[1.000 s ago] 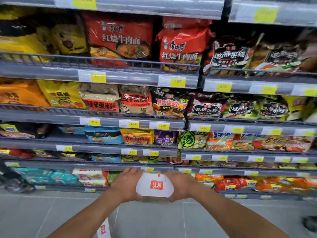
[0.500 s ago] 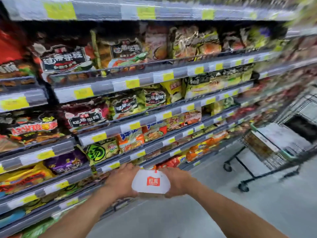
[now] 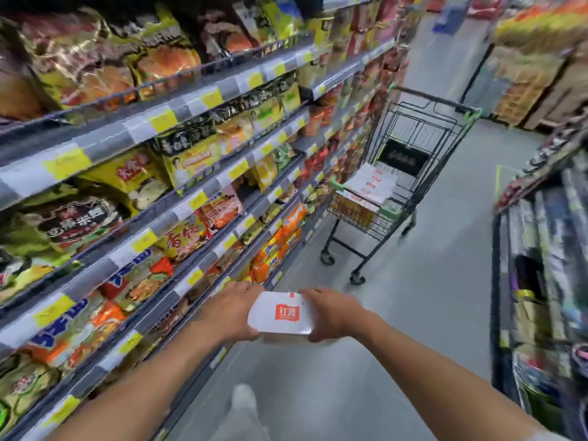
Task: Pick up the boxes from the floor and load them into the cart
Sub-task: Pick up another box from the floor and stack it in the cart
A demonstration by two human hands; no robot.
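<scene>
Now facing down the aisle, both hands (image 3: 234, 310) grip one box (image 3: 281, 313); cart (image 3: 410, 173) ahead, well apart, already holds several

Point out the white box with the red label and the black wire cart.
white box with the red label (image 3: 281, 313): head view, top face.
black wire cart (image 3: 445, 102): head view, handle bar.

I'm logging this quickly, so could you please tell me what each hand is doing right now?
Left hand: grips the white box's left side.
Right hand: grips the same box's right side.
</scene>
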